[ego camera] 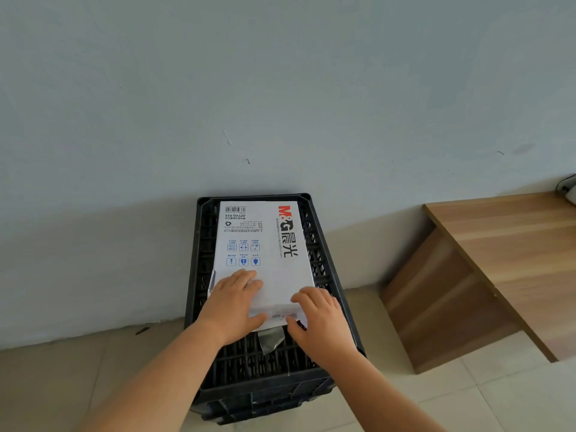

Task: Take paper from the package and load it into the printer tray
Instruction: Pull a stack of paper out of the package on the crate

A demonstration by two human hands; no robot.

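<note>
Paper package (274, 244): one flat white rectangular ream in a smooth printed wrapper, with a red and black logo, a barcode and six small blue square icons; it lies flat on top of the crate, its far end toward the wall.
Near end of package: the wrapper looks crumpled and loosened where both hands meet it.
Crate (324, 244): one black plastic crate, rectangular, with lattice-patterned walls and top, standing on the floor against the wall.
Grey scrap (271, 339): one creased grey piece, material unclear, lying on the crate lattice just below the package.
Left hand (232, 304): palm down on the near left corner of the package, fingers spread flat, thumb tucked at the wrapper's edge; pressing, not closed round it.
Right hand (321, 319): fingers curled over the near right corner, thumb under the edge, pinching the wrapper.
Worktop (514, 244): one wood-grain laminate desk, to the right, well apart from the crate.
Floor (436, 400): pale, smooth square tiles.
Wall (280, 88): plain, matte pale blue-grey with a few small marks.
</note>
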